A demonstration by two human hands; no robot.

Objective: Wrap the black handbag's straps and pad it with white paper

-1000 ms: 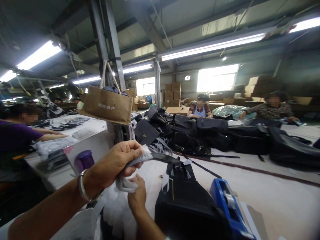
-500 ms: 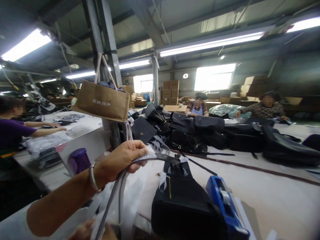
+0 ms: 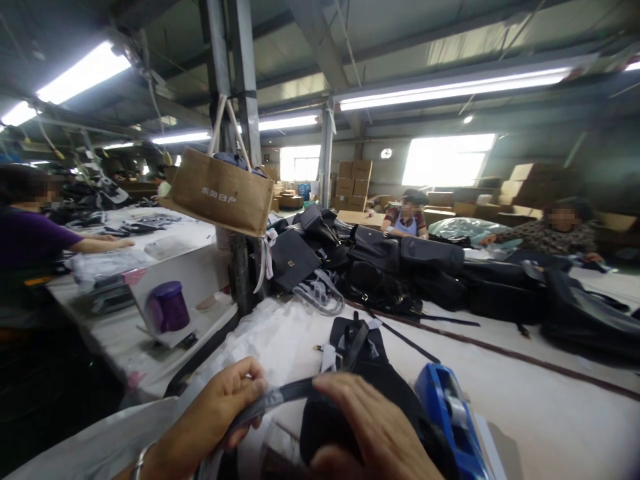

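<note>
In the head view my left hand (image 3: 237, 400) is closed around a black bag strap (image 3: 295, 389), thumb on top. A piece of clear film wraps the strap just beside the thumb. My right hand (image 3: 375, 427) reaches in from the lower right, slightly blurred. Its fingers are stretched out and overlap the strap, with the thumb apart below; whether the fingertips press on it is hidden. Behind that hand lies a black backpack (image 3: 320, 427), partly covered, with the strap running to its top. Right of the backpack stands a blue tape dispenser (image 3: 450, 413).
Black bags (image 3: 375, 250) are piled along the table's far side. White film (image 3: 250, 340) lies on the left. A brown tote bag (image 3: 220, 190) hangs on a metal post (image 3: 243, 273). A purple container (image 3: 173, 307) stands left. Several co-workers sit or stand around.
My left hand has come down and nearer with the strap. My right hand has risen from the bottom edge to the strap in front of the backpack. The view has shifted left.
</note>
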